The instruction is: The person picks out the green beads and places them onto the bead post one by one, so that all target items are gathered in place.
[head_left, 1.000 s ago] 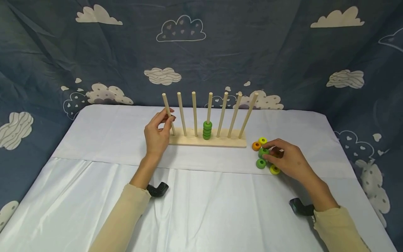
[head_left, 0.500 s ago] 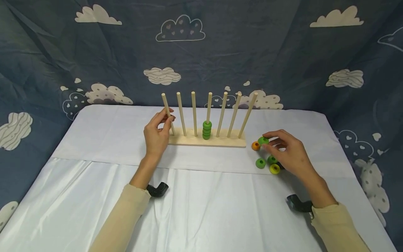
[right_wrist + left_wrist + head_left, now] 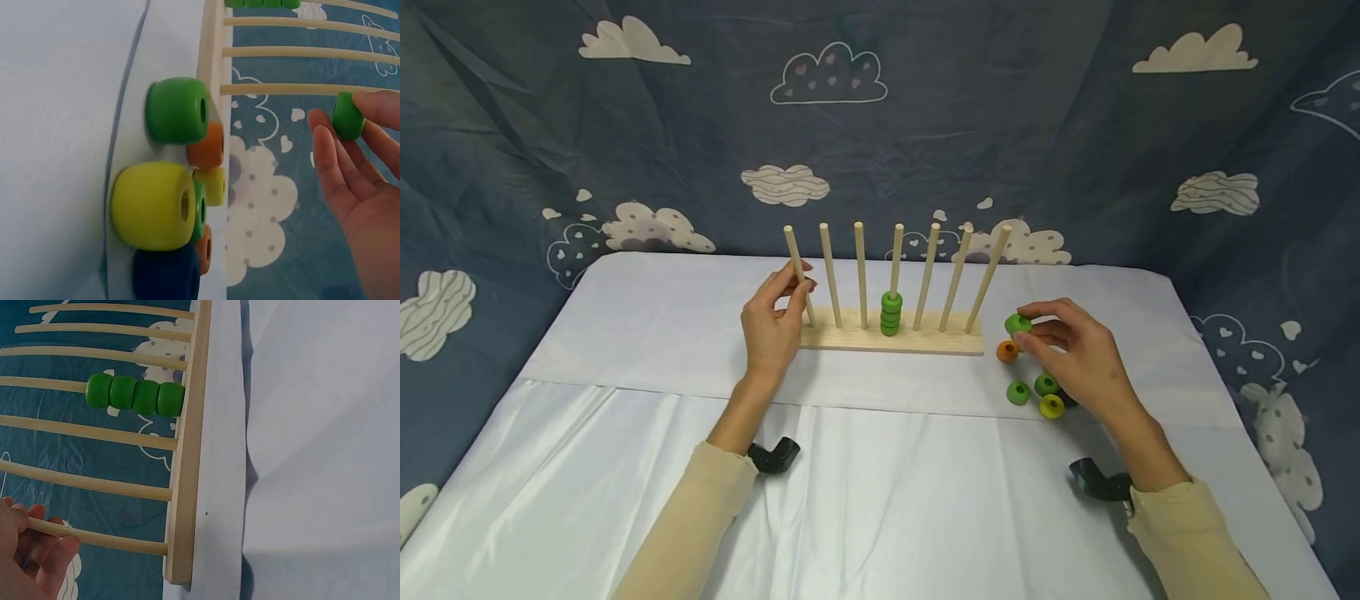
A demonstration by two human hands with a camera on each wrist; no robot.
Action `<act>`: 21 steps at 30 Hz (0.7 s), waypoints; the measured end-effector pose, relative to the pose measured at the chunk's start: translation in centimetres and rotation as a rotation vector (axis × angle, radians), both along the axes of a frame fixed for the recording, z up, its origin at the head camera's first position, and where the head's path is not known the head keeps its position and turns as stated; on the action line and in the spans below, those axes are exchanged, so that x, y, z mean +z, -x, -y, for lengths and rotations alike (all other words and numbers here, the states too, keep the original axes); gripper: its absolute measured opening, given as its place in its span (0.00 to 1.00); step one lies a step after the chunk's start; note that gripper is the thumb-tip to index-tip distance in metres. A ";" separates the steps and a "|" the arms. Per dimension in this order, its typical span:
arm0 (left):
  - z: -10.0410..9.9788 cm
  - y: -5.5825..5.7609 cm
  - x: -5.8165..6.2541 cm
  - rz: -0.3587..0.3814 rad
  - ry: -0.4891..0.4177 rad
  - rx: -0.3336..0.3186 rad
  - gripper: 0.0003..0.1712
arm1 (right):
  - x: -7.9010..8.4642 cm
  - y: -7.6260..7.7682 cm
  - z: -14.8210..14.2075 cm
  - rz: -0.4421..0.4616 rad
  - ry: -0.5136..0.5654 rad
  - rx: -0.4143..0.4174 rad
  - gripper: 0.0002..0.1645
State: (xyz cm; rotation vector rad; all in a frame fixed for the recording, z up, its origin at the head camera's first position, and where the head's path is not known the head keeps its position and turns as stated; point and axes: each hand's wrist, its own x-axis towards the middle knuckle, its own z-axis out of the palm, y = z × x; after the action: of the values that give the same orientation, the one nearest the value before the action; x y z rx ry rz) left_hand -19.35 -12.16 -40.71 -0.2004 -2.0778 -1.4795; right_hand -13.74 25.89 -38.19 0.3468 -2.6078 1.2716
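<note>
A wooden rack (image 3: 925,342) carries a row of upright pegs, with a stack of green beads (image 3: 891,314) on the middle one. My left hand (image 3: 772,327) pinches the leftmost peg (image 3: 112,539) between thumb and fingers. Held up off the cloth, a green bead (image 3: 348,116) is pinched by the thumb and fingertips of my right hand (image 3: 1078,350), to the right of the rack. Loose beads lie below that hand: an orange bead (image 3: 1007,351), a green bead (image 3: 1018,392), another green bead (image 3: 1046,383) and a yellow bead (image 3: 1051,407).
In the right wrist view a dark blue bead (image 3: 167,275) sits beside the yellow one, partly cut off by the frame. A white cloth (image 3: 880,500) covers the table. Behind it hangs a dark curtain (image 3: 1000,125) with a cloud print.
My right hand has lifted a green bead from the group and moved it up and slightly left, towards the rack. The left hand keeps its hold on the peg.
</note>
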 end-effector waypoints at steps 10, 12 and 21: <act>0.1 -0.4 -0.4 0.004 0.024 -0.004 0.11 | 0.5 0.2 1.1 -0.009 -0.029 -0.017 0.24; 0.2 -0.4 -0.4 0.003 0.023 -0.002 0.12 | 0.8 0.3 1.4 -0.021 -0.015 -0.011 0.24; 0.1 -0.1 -0.1 -0.005 0.013 -0.007 0.13 | 1.6 0.6 2.6 -0.006 0.004 -0.017 0.24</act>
State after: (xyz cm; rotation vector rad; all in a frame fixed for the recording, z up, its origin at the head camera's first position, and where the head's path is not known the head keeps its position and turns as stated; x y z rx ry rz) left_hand -19.29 -12.29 -40.82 -0.2167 -2.0851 -1.4689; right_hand -14.30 23.32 -36.61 0.3262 -2.5978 1.2683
